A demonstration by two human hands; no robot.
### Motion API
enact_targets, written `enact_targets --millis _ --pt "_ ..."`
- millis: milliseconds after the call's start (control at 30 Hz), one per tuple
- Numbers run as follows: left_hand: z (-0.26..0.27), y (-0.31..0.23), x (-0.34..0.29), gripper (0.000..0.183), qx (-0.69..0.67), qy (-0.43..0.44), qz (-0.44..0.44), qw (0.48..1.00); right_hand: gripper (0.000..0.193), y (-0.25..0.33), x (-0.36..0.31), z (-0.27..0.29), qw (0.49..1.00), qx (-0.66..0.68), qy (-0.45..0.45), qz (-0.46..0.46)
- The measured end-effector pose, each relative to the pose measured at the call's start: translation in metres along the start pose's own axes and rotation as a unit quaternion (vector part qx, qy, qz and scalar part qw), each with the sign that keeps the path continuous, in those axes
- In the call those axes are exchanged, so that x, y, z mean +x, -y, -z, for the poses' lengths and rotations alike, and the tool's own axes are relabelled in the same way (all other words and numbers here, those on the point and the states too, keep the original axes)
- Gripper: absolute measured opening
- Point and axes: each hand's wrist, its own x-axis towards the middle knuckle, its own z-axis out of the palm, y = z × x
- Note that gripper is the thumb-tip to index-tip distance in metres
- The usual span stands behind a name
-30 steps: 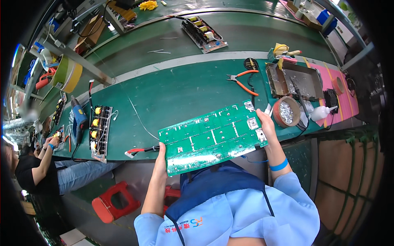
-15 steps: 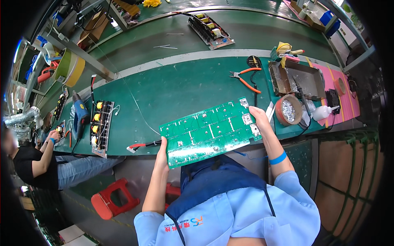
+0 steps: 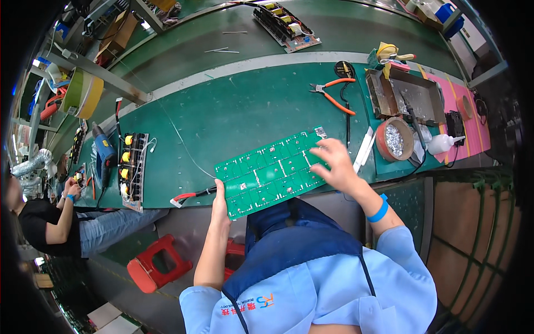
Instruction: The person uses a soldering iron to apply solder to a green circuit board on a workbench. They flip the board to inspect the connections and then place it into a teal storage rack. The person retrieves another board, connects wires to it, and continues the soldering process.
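Observation:
A long green circuit board (image 3: 261,177) is held over the front edge of the bench, its soldered side up. My left hand (image 3: 221,201) grips its left end, the thumb lying along the edge. Over the board's right end hovers my right hand (image 3: 335,162), fingers spread and hiding part of the surface. Whether its fingertips touch the board I cannot tell. A red and black cable (image 3: 192,196) sticks out beyond the left end of the board.
Orange-handled cutters (image 3: 336,96) lie beyond the board. At right are a metal tray (image 3: 414,96), a soldering iron (image 3: 410,111), a round tub (image 3: 387,155) and a white bottle (image 3: 441,144). At left are another board (image 3: 133,170), a heat gun (image 3: 104,147) and a person (image 3: 53,222).
My right hand has let go of the board's right end and moved left over it, fingers opening. My left hand still holds the board, which has shifted slightly.

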Motion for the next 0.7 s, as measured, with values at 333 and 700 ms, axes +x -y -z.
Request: enact_targets --millis 333,700 --pt "-0.004 -0.002 0.000 0.067 0.002 -0.012 0.008 1.000 0.054 0.015 -0.003 -0.023 0.988 -0.111 0.094 0.056" --pt "0.003 0.012 0.002 0.063 -0.026 -0.016 -0.002 1.000 0.049 0.015 -0.006 -0.024 0.990 -0.092 0.084 0.065"
